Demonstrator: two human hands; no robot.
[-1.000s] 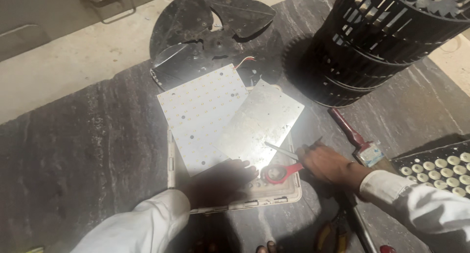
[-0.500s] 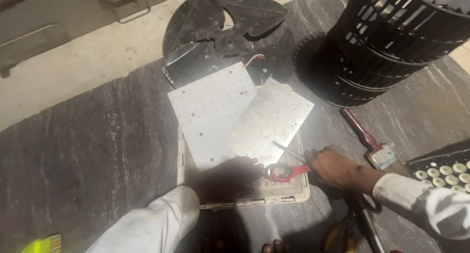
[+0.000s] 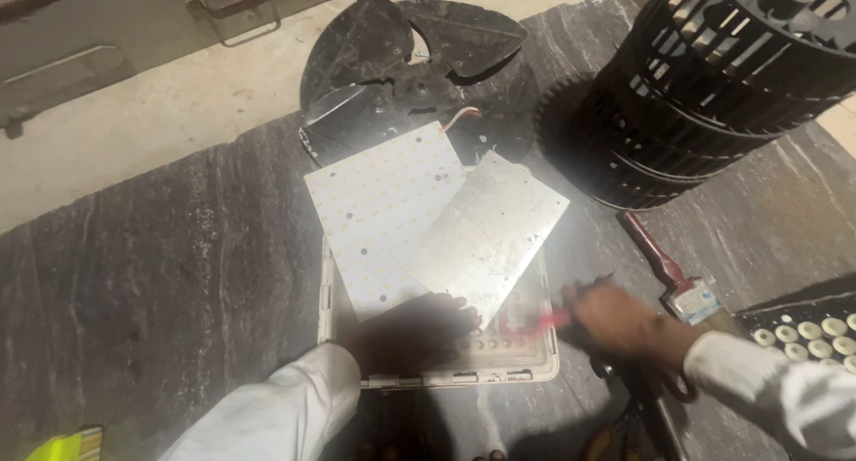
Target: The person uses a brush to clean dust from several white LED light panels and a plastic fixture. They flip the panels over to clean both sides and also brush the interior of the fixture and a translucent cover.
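A white square board dotted with small lights lies tilted on a pale rectangular housing. A plain metal plate overlaps it on the right. My left hand presses flat on the housing just below both plates, fingers near the plate's lower edge. My right hand sits at the housing's right edge, shut on a red-handled tool that points left over the housing; it is blurred.
A black fan blade lies behind the plates. A black cylindrical blower wheel stands at the back right. A red-handled paintbrush lies right of the housing, and a dark tray of round cells at the right edge.
My right hand with the red-handled tool has shifted slightly over the housing's right edge. My left hand stays pressed on the housing. The view has shifted a little.
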